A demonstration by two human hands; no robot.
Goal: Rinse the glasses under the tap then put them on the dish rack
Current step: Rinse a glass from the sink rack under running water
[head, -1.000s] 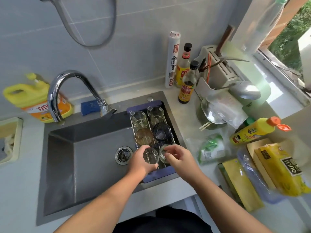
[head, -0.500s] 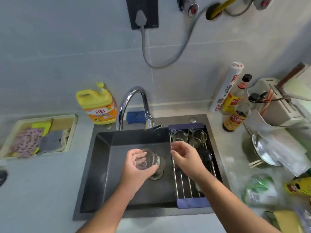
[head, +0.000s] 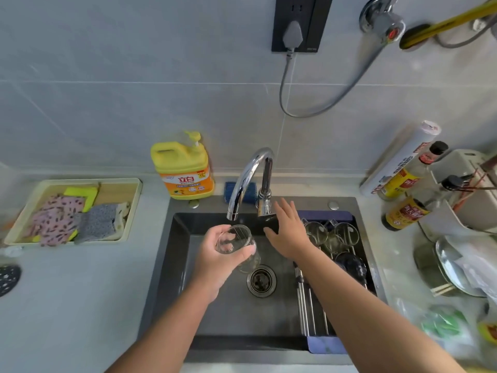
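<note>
Since half a second ago: reached right hand (head: 287,232) from over the dish rack (head: 312,300) to the tap (head: 250,170) base, fingers straight and spread at the lever. Lifted left hand (head: 215,254), fingers curled round the glass (head: 236,243), to just under the tap spout. No water seen yet. Risk: opening the lever too hard, splashing, wet glass slipping from the grip.

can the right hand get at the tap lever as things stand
Probably yes: the right hand is open right at the tap lever, nothing between them. The left hand holds the glass under the spout, out of its way.
</note>
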